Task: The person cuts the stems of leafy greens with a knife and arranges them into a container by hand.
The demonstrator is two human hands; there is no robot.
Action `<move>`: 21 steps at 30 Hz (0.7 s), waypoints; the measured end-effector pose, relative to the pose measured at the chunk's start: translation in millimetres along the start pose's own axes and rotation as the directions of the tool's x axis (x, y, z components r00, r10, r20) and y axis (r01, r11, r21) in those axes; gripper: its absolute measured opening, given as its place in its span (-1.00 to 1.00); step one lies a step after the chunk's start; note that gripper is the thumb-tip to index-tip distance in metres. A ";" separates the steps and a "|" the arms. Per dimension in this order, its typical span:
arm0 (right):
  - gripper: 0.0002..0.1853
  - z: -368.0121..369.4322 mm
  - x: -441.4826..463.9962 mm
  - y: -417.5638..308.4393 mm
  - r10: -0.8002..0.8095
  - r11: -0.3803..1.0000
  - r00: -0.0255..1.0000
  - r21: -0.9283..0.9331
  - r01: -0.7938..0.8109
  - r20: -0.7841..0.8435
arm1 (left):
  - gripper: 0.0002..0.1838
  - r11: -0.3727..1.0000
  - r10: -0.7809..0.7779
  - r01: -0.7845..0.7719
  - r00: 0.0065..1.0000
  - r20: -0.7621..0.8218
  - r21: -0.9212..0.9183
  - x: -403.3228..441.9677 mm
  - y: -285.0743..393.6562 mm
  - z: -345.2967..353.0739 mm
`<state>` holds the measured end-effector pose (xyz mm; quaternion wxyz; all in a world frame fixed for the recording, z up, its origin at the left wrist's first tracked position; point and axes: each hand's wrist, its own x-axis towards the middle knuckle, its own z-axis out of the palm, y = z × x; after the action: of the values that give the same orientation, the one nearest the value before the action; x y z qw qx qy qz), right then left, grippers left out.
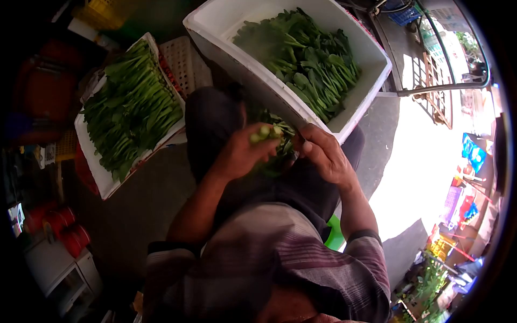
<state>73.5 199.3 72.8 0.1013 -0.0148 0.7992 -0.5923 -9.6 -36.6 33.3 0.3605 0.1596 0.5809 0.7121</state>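
Observation:
My left hand [237,153] is closed around a small bunch of leafy green stems [265,133], their pale cut ends facing up. Close by on the other side, my right hand [327,154] is pinched, thumb against fingers; a dark sliver shows at its fingertips, too unclear to name. Both hands are above my lap, where more leaves show in shadow between them. Ahead stands a large white foam box [245,72] with a heap of leafy greens [315,64] inside. To the left, a shallow white foam tray [110,187] carries leafy greens [134,102] laid in rows.
A beige perforated plastic crate [176,58] sits between tray and box. Part of a green stool [335,234] shows beside my hip. Red round objects [74,238] rest on a white cabinet [51,264] at left. A metal frame [436,87] stands right of the box.

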 end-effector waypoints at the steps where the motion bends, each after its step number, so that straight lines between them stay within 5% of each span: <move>1: -0.58 -2.0 0.7 -1.4 -0.034 0.997 0.999 -0.068 0.035 0.008 | -0.81 1.000 -0.005 0.005 1.000 0.002 -0.003 -0.1 -0.1 0.4; 7: -0.67 -1.3 6.5 -14.0 -0.110 0.964 0.993 -0.242 0.115 0.032 | -0.81 0.995 0.036 -0.038 0.999 0.028 0.089 -1.3 2.6 0.8; 10: -0.65 -1.5 3.7 -4.7 -0.005 0.998 0.998 -0.065 0.009 0.058 | -0.81 0.998 0.029 -0.031 0.999 0.024 0.056 -3.3 -1.5 1.8; 21: -0.46 11.5 3.3 -32.5 -0.184 0.904 0.982 -0.385 0.186 0.044 | -0.75 0.963 0.124 -0.124 0.992 0.013 0.241 -3.0 6.3 7.3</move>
<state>69.2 178.3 100.0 0.0424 -0.1121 0.8950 -0.4296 -4.9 -34.0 41.8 0.2923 0.2373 0.6525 0.6576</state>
